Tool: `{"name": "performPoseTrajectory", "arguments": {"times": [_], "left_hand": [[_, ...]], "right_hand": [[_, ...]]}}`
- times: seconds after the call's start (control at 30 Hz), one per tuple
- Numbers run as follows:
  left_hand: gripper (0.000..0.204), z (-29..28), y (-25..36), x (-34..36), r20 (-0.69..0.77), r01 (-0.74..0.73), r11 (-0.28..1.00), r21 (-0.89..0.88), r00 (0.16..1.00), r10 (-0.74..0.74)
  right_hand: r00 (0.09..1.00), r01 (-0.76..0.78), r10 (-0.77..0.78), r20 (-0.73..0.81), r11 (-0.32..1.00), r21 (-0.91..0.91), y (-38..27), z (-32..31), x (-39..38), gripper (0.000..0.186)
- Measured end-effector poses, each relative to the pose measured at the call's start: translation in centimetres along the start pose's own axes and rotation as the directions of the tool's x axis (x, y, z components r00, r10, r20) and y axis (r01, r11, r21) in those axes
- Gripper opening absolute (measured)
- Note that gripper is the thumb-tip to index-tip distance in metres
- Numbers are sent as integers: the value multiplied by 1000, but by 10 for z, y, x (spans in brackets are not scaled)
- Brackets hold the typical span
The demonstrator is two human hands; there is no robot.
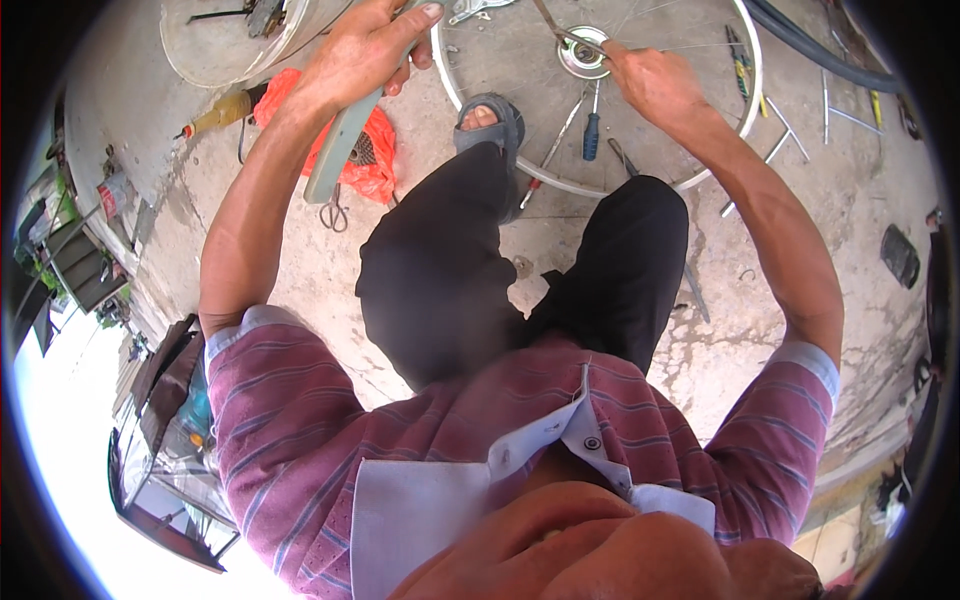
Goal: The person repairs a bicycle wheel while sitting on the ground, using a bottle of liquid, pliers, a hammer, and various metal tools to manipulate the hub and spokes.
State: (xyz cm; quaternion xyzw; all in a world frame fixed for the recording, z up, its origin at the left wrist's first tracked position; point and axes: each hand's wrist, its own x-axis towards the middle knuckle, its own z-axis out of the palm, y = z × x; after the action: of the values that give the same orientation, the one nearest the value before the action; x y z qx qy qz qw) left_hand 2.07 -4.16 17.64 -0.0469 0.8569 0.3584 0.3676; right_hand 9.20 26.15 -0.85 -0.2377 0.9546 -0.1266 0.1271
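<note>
My left hand (368, 52) is closed around a long, flat, pale green bar (343, 148), which slants down toward me; its far end is out of view. On the ground ahead lies a spoked bicycle wheel (754, 60) with a white rim and a shiny round hub (577, 62). The fingers of my right hand (655, 85) pinch a thin metal tool (590, 44) against the hub. Another thin brownish length of metal (547, 17) reaches the hub from the top edge; whether it is part of the same tool I cannot tell.
Beside the left arm, an orange-red plastic bag (375, 145) holds a toothed sprocket (362, 150). A blue-handled screwdriver (591, 135) lies inside the rim. Pliers (739, 65), T-shaped metal wrenches (785, 130) and a black tyre (825, 55) are at right. A whitish tub (190, 60) stands far left.
</note>
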Motion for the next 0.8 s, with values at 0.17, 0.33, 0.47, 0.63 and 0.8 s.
{"name": "performPoseTrajectory", "arguments": {"times": [0.17, 0.33, 0.47, 0.63, 0.8], "left_hand": [[27, 2, -6, -3, -4, -5, 999, 38, 1000, 5], [29, 3, -1, 2, 47, 3, 1000, 27, 999, -5], [37, 6, -4, 11, 89, -41, 998, 55, 995, 36], [40, 11, -7, 13, 89, -147, 977, 154, 987, 135], [47, -1, 22, -1, -20, -72, 997, -29, 997, 71]], "right_hand": [[999, -38, 38, 2, 998, 41, -7, -6, 1, 23], [997, -77, 78, -5, 994, 83, -6, -14, 8, 25], [994, -107, 107, 3, 989, 98, -15, -21, 6, 27], [978, -162, 145, 153, 982, 102, -25, -41, 12, 27], [973, -204, 185, 140, 969, 141, -3, -23, 14, 26]]}}
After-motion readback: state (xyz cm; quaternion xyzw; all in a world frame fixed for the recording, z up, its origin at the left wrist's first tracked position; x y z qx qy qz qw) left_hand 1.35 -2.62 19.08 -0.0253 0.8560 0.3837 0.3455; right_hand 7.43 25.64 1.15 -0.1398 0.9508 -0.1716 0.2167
